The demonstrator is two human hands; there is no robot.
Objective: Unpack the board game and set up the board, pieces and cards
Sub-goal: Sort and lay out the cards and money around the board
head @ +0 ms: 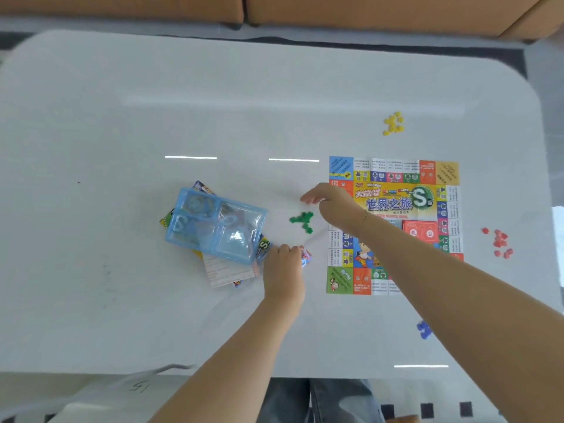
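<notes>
1. White glossy surface [213,117] carries your colourful square paper game board [393,206], lying flat at the right.
2. Your right hand [329,199] hovers over the board's left edge, fingers relaxed and spread, holding nothing, just above a cluster of small green plastic pieces [302,220].
3. Your left hand [283,270] curls its fingers round a small colourful pack [306,257]; what it is stays unclear.
4. Translucent blue plastic tray [213,224] rests tilted on printed sheets, left of the green pieces.
5. Yellow pieces [393,123], red pieces [500,242] and blue pieces [424,329] sit in separate piles around the board.
</notes>
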